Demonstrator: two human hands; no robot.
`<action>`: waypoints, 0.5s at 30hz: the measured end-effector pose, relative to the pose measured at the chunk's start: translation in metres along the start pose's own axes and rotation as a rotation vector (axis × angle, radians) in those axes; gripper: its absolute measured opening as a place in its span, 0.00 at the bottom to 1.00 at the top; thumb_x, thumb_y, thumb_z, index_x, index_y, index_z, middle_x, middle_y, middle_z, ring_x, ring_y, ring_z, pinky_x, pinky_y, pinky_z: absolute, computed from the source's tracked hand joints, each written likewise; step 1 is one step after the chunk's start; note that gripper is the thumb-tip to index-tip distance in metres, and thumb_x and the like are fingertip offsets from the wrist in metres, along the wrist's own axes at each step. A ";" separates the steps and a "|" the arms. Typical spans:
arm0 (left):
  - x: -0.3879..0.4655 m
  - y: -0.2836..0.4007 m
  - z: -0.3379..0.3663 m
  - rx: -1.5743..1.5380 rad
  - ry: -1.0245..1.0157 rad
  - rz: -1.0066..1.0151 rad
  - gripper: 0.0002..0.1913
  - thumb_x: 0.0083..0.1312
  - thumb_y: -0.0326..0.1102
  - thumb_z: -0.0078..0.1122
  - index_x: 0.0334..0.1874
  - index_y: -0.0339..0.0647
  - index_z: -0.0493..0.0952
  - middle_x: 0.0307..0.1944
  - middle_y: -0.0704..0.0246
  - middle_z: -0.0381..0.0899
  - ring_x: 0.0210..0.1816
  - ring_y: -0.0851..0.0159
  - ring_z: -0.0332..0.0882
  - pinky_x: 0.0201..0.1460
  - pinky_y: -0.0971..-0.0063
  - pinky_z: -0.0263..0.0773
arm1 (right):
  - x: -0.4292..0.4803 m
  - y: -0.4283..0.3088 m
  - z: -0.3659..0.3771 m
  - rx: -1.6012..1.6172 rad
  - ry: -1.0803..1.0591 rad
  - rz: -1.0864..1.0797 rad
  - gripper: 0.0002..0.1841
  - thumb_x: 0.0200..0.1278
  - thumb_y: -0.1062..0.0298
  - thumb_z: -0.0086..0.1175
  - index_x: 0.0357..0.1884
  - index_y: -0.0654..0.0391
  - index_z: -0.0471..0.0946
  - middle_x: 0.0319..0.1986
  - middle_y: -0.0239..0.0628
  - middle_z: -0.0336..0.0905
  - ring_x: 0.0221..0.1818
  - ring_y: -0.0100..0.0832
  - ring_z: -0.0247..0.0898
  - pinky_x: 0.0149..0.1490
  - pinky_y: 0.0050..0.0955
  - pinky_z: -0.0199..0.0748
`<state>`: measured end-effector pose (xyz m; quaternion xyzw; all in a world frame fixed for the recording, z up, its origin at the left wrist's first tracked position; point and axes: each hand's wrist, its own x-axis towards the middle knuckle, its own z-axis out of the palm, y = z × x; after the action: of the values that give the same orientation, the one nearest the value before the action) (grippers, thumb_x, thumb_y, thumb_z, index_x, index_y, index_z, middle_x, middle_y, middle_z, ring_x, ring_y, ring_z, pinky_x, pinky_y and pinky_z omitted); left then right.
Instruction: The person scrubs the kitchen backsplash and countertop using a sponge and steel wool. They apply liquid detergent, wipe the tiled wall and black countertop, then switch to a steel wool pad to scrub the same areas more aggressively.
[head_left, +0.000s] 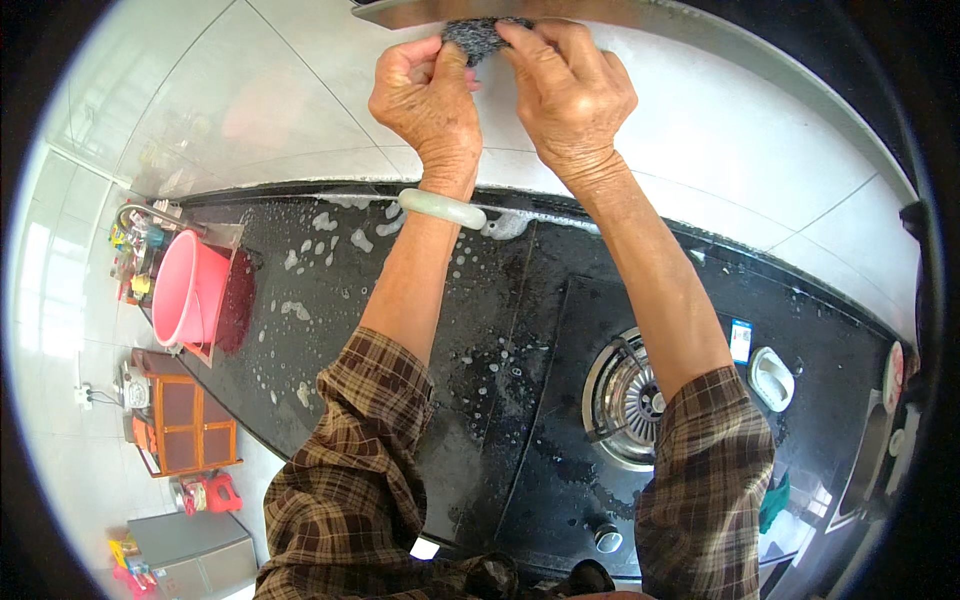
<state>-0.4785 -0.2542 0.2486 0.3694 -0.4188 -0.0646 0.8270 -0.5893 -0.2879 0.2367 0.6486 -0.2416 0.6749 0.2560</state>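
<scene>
Both arms reach up and forward over a black countertop wet with suds. Between my two hands is a grey scouring pad (474, 39), dark and fibrous. My left hand (431, 105), with a pale bangle on the wrist, pinches its left end between thumb and fingers. At its right end, my right hand (574, 90) grips it with thumb and forefinger. The pad is just below the metal edge of an overhead range hood (517, 10), in front of the white tiled wall (697, 112). I cannot tell whether it touches the metal.
Below my right forearm lies a gas burner (626, 405), its knob (607, 538) nearer me. A white soap dish (771, 379) is to its right. At the left, a pink bucket (191, 289) stands by the sink's faucet (161, 214). A wooden cabinet (195, 424) stands farther left.
</scene>
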 end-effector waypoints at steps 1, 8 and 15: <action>-0.002 -0.005 -0.006 0.076 -0.023 0.052 0.06 0.60 0.14 0.60 0.34 0.31 0.75 0.24 0.64 0.80 0.20 0.70 0.80 0.21 0.78 0.76 | -0.006 0.002 0.002 -0.011 -0.031 -0.075 0.15 0.47 0.71 0.67 0.41 0.46 0.87 0.33 0.25 0.79 0.26 0.25 0.75 0.30 0.26 0.67; -0.085 -0.076 -0.067 0.314 -0.041 -0.209 0.07 0.60 0.14 0.56 0.28 0.34 0.74 0.21 0.68 0.77 0.18 0.71 0.77 0.20 0.77 0.73 | -0.095 0.010 -0.032 0.084 -0.557 -0.307 0.19 0.46 0.70 0.61 0.45 0.56 0.84 0.37 0.30 0.80 0.32 0.26 0.78 0.38 0.29 0.72; -0.118 -0.093 -0.076 0.509 -0.225 -0.083 0.10 0.54 0.12 0.60 0.30 0.37 0.76 0.25 0.67 0.77 0.25 0.70 0.78 0.29 0.75 0.75 | -0.110 0.016 -0.066 0.005 -0.875 -0.371 0.17 0.46 0.69 0.60 0.42 0.59 0.84 0.37 0.33 0.80 0.35 0.29 0.79 0.43 0.32 0.75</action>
<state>-0.4793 -0.2297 0.0816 0.5724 -0.4954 -0.0316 0.6526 -0.6467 -0.2597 0.1238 0.9048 -0.2052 0.2815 0.2450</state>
